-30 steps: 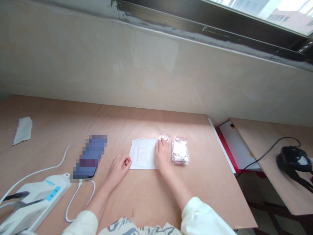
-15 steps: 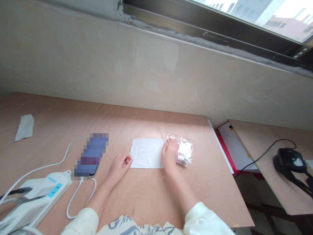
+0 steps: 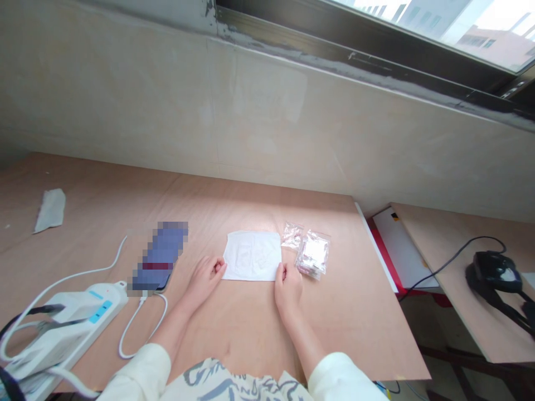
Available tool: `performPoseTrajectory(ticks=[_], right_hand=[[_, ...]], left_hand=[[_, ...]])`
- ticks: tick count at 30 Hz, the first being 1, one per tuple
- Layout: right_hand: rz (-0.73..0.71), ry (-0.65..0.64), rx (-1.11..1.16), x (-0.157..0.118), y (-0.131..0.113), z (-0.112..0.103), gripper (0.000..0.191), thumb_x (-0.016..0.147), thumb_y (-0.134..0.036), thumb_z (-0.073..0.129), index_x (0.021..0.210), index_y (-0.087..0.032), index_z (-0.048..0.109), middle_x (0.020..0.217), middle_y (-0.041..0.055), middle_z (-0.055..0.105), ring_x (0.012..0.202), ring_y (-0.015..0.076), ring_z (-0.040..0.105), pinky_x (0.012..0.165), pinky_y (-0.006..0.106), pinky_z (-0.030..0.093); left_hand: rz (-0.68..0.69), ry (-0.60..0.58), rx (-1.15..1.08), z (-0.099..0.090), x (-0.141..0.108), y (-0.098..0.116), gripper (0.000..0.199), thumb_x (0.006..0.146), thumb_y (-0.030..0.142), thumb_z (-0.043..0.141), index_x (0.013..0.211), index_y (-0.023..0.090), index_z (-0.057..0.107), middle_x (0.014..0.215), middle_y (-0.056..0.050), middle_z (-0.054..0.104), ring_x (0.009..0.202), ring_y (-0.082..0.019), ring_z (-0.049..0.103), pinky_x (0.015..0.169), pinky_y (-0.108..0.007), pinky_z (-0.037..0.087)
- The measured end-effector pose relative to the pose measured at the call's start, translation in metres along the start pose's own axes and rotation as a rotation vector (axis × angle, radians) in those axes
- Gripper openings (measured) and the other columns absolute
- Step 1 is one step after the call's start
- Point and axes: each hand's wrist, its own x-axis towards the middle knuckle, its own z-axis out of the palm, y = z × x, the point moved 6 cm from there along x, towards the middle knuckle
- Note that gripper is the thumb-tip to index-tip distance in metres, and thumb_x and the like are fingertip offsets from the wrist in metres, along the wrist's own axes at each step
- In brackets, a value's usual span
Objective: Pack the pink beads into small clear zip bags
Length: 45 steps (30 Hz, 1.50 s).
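Note:
A white sheet (image 3: 253, 256), of tissue or thin cloth, lies flat on the wooden table, with faint creases across it. At its left edge my left hand (image 3: 207, 273) rests on the tabletop, fingers curled and fingertips pinching the edge. My right hand (image 3: 288, 287) is closed at the lower right corner, thumb and fingers together on the sheet's edge. Just beyond the right hand are two clear plastic packets: a small crinkled packet (image 3: 292, 235) and a larger shiny packet (image 3: 313, 253), whose contents I cannot make out.
On the left lie a phone (image 3: 161, 256) with a charging cable, a white power strip (image 3: 79, 320) and a scrap of white tissue (image 3: 50, 210). A wall (image 3: 167, 111) stands behind the table. Across a gap on the right, another table holds a black strapped device (image 3: 499, 273) with a cable.
My right hand has drawn back toward me, from the small packet and the sheet's right side to its lower right corner. My left hand stays at the left edge.

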Motion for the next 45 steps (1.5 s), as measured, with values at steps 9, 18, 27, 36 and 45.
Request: performPoseTrajectory(ticks=[9, 18, 27, 36, 45], right_hand=[[0.091, -0.095, 0.187, 0.000, 0.003, -0.004, 0.030, 0.079, -0.032, 0.037, 0.052, -0.020, 0.028, 0.050, -0.0035, 0.034, 0.050, 0.0125, 0.036, 0.051, 0.025, 0.027], [0.319, 0.420, -0.067, 0.062, 0.042, -0.081, 0.031, 0.065, -0.040, 0.051, 0.081, -0.014, 0.048, 0.084, 0.0162, 0.049, 0.084, 0.0296, 0.038, 0.068, 0.039, 0.028], [0.338, 0.333, 0.138, 0.054, 0.041, -0.093, 0.018, 0.070, -0.031, 0.045, 0.072, -0.016, 0.055, 0.076, 0.0096, 0.056, 0.078, 0.0230, 0.045, 0.069, 0.035, 0.033], [-0.110, -0.344, 0.505, 0.028, -0.055, -0.046, 0.017, 0.074, -0.029, 0.047, 0.074, -0.020, 0.061, 0.075, 0.0022, 0.061, 0.075, 0.0158, 0.051, 0.065, 0.028, 0.041], [-0.148, -0.208, 0.387, 0.018, -0.078, -0.044, 0.016, 0.072, -0.032, 0.049, 0.080, -0.018, 0.051, 0.084, 0.0041, 0.052, 0.083, 0.0178, 0.045, 0.073, 0.033, 0.037]], left_hand=[[-0.034, -0.012, -0.003, 0.001, 0.002, -0.002, 0.017, 0.079, 0.031, 0.039, 0.073, 0.020, 0.050, 0.065, -0.001, 0.051, 0.068, -0.017, 0.049, 0.065, -0.029, 0.040], [-0.048, -0.017, 0.001, 0.002, 0.003, -0.003, 0.018, 0.078, 0.033, 0.039, 0.072, 0.021, 0.050, 0.064, 0.000, 0.051, 0.069, -0.018, 0.050, 0.065, -0.029, 0.041], [-0.119, -0.007, -0.143, -0.002, 0.007, -0.008, 0.020, 0.075, 0.036, 0.042, 0.074, 0.019, 0.052, 0.065, -0.001, 0.052, 0.064, -0.016, 0.050, 0.063, -0.028, 0.043], [0.070, -0.240, -0.370, -0.038, 0.022, 0.075, 0.022, 0.077, 0.033, 0.045, 0.092, 0.023, 0.056, 0.092, -0.002, 0.056, 0.083, -0.015, 0.052, 0.076, -0.026, 0.041], [-0.076, -0.303, -0.514, -0.039, 0.011, 0.073, 0.014, 0.072, 0.029, 0.049, 0.069, 0.018, 0.056, 0.071, 0.000, 0.056, 0.069, -0.015, 0.053, 0.065, -0.025, 0.042]])
